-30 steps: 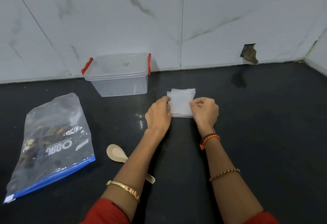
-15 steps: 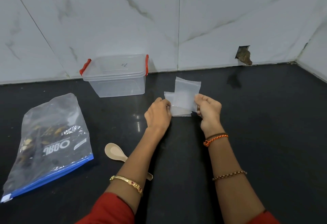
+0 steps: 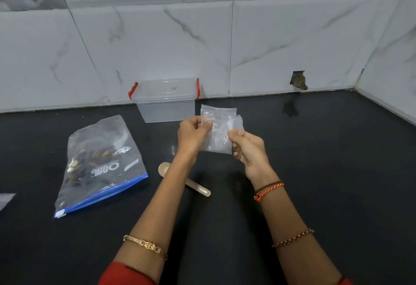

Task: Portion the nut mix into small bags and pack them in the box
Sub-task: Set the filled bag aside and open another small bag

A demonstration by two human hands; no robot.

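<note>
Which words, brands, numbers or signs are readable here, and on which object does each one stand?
"ODRL", as far as it can be read, upside down in white letters: on the large clear zip bag of nut mix with a blue edge.
Small white label beside it on the same bag: too blurred to read.
Small dark mark on the lid of the clear plastic box with red clips: too small to read.
Nothing else carries text.

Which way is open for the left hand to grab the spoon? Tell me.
Probably straight down and back: the spoon lies bare on the counter beneath the left forearm, but the left hand pinches a small bag first.
</note>
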